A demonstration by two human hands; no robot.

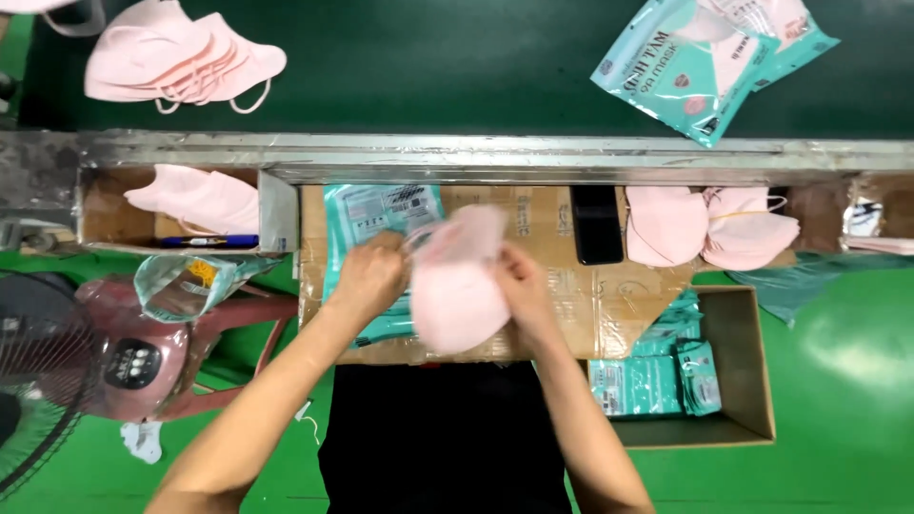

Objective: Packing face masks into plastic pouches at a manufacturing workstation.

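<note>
Cardboard sheeting (571,305) covers the desk below a metal rail (495,152), with green floor around it. Over the cardboard, the left hand (369,276) and right hand (522,290) both have their fingers closed on a pink face mask (455,286), held between them. Behind the mask lies a teal pouch (376,214). Right of the mask rest a black phone (597,224) and more pink masks (709,227).

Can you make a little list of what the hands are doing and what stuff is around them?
left hand: holds the edge of the pink masks
right hand: holds the same masks
under hands: teal pouch on cardboard
beside: black phone
right: more masks, box of teal packs
top: green belt with mask pile, pouches
left: fan, blue pen
</note>
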